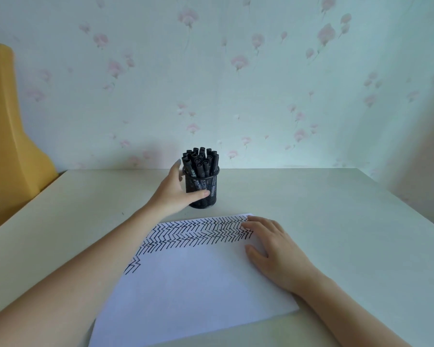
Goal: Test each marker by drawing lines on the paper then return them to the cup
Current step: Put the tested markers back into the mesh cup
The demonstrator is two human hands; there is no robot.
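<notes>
A black mesh cup (206, 196) stands near the back of the table, full of several black capped markers (201, 161). My left hand (176, 191) grips the cup from its left side, thumb across the front and fingers behind. A white sheet of paper (193, 279) lies in front of me, its top part covered with rows of black zigzag lines (198, 234). My right hand (273, 246) rests flat on the paper's right edge, fingers straight, holding nothing.
The pale table (336, 209) ends at a wall with flowered wallpaper (236, 83) just behind the cup. A yellow chair back (8, 136) stands off the table's left edge.
</notes>
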